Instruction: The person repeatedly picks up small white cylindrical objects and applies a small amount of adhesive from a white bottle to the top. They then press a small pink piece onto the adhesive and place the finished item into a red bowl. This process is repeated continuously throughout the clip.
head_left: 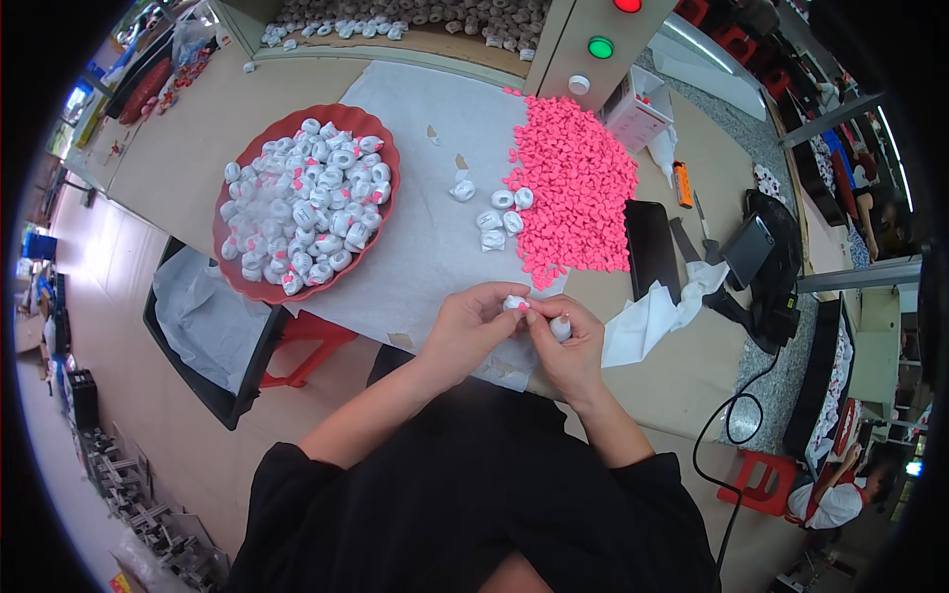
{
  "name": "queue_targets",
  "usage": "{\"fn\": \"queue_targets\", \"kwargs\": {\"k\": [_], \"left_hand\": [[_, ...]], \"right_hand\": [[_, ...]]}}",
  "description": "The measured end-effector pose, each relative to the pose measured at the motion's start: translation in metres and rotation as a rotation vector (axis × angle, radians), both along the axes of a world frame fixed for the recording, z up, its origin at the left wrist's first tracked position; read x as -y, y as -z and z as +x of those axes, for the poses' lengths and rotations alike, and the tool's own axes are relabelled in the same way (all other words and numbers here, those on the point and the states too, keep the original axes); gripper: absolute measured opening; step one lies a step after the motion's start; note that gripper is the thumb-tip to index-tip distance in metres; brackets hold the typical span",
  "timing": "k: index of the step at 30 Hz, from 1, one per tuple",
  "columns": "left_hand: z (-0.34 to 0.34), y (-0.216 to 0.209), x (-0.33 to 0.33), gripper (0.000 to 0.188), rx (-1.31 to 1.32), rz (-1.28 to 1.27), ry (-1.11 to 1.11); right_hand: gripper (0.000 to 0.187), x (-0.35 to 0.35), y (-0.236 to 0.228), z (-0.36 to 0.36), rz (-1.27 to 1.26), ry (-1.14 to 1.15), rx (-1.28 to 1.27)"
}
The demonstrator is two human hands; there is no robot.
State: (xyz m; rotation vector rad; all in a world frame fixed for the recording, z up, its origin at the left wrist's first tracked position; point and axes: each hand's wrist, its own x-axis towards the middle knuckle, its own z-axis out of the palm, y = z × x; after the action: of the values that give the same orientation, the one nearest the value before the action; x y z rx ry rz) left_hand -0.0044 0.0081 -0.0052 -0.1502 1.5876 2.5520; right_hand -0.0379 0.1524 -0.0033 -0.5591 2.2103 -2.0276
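Note:
Over the front edge of the table, my left hand (467, 324) pinches a small white rounded piece (515, 302) with a spot of pink on it. The fingertips of my right hand (578, 358) close on the same piece at its pink spot. A second white piece (560, 328) sits in the curled fingers of my right hand. Just beyond my hands spreads a heap of small pink pieces (573, 188). Several loose white pieces (491, 219) lie along its left side. To the left, a red scalloped bowl (393, 163) is heaped with white pieces, many showing pink.
Right of the heap lie a black phone (650, 247), crumpled white cloth (647, 321), an orange tube (682, 184) and a knife (705, 229). Behind stands a machine housing with a green button (600, 46). A black tray (237, 400) is at lower left; a co-worker (840, 494) sits far right.

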Motion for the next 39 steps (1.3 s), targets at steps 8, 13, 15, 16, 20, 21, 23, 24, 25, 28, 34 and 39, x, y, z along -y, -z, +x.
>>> {"fn": "queue_targets", "kwargs": {"k": [8, 13, 15, 16, 20, 21, 23, 24, 25, 28, 34, 39], "left_hand": [[0.006, -0.021, 0.005, 0.029, -0.085, -0.137, -0.135], [-0.004, -0.056, 0.093, 0.025, -0.504, -1.25, -0.857], [-0.013, -0.072, 0.133, 0.025, -0.552, -1.749, -0.998], [-0.016, -0.075, 0.131, 0.025, -0.575, -1.787, -0.977], [-0.032, -0.063, 0.085, 0.025, -0.685, -1.492, -0.547], [-0.036, -0.054, 0.062, 0.025, -0.685, -1.417, -0.443], [-0.044, -0.032, 0.041, 0.026, -0.66, -1.358, -0.302], [-0.048, -0.02, 0.036, 0.026, -0.635, -1.378, -0.262], [-0.05, -0.012, 0.033, 0.027, -0.609, -1.399, -0.223], [-0.049, -0.009, 0.032, 0.026, -0.591, -1.321, -0.227], [-0.026, -0.027, 0.028, 0.024, -0.009, 0.002, -0.066], [-0.016, -0.013, 0.021, 0.033, 0.05, 0.141, 0.047]], "right_hand": [[0.017, -0.002, -0.012, 0.002, -0.126, 0.102, 0.296], [0.024, -0.006, -0.007, -0.004, -0.325, 0.037, 0.295], [0.024, -0.005, -0.007, -0.005, -0.419, 0.013, 0.327], [0.022, -0.005, -0.008, -0.005, -0.439, 0.007, 0.347], [0.019, -0.005, -0.012, -0.005, -0.4, 0.06, 0.388], [0.021, -0.005, -0.013, -0.004, -0.388, 0.058, 0.372], [0.024, -0.008, -0.016, -0.003, -0.359, 0.059, 0.336], [0.026, -0.01, -0.018, -0.003, -0.384, 0.056, 0.38], [0.028, -0.011, -0.021, -0.003, -0.409, 0.051, 0.425], [0.033, -0.016, -0.023, -0.007, -0.536, 0.024, 0.535], [0.031, -0.019, -0.025, -0.009, -0.635, 0.128, 0.419], [0.023, -0.034, -0.026, -0.018, -0.826, 0.098, 0.346]]}}
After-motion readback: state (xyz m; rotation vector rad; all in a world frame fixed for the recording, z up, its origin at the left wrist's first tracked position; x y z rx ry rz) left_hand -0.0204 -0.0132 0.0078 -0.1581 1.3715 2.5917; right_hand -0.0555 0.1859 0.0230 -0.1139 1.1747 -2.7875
